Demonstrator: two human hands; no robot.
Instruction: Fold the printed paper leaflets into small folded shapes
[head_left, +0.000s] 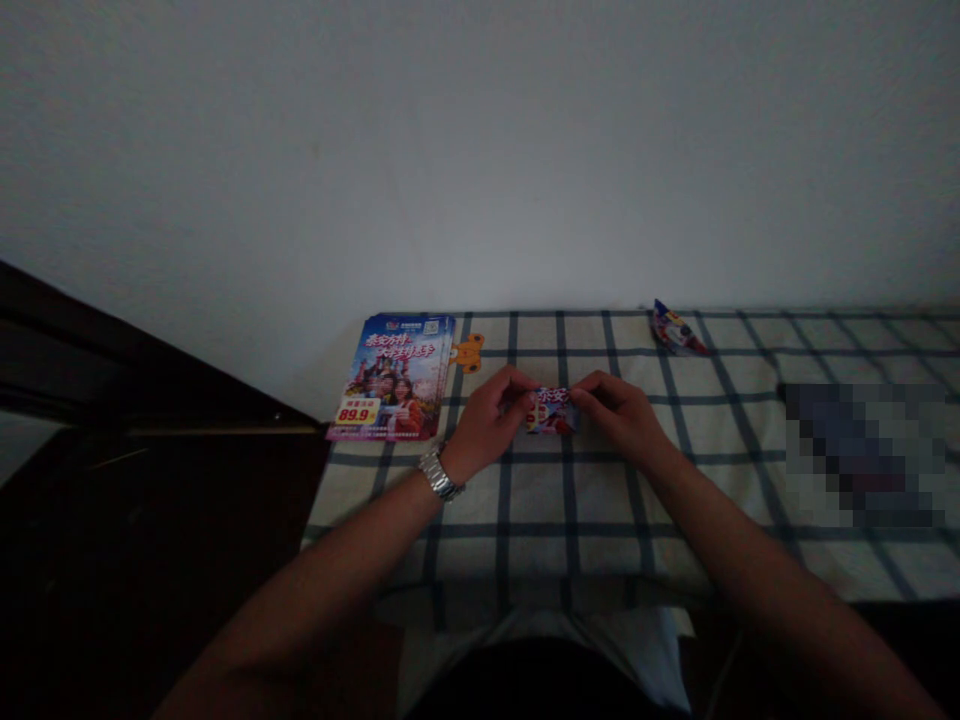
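Note:
Between my hands is a small folded flyer [553, 412], printed in blue, red and white, over the checked cloth. My left hand [496, 415], with a metal watch [441, 474] on its wrist, pinches the flyer's upper left corner between thumb and fingers. On the opposite corner, the thumb and fingers of my right hand [616, 412] are closed in the same way. A stack of matching flyers [394, 375] lies left of my hands, its top sheet face up. The folds on the held flyer's underside are hidden.
An orange bear-shaped piece [468, 353] sticks out beside the stack. A pointed folded paper [675, 330] stands near the wall [525, 180]. To the right is a blurred-out dark object [855, 450]. The checked tablecloth [480, 545] ends at the left above a dark floor.

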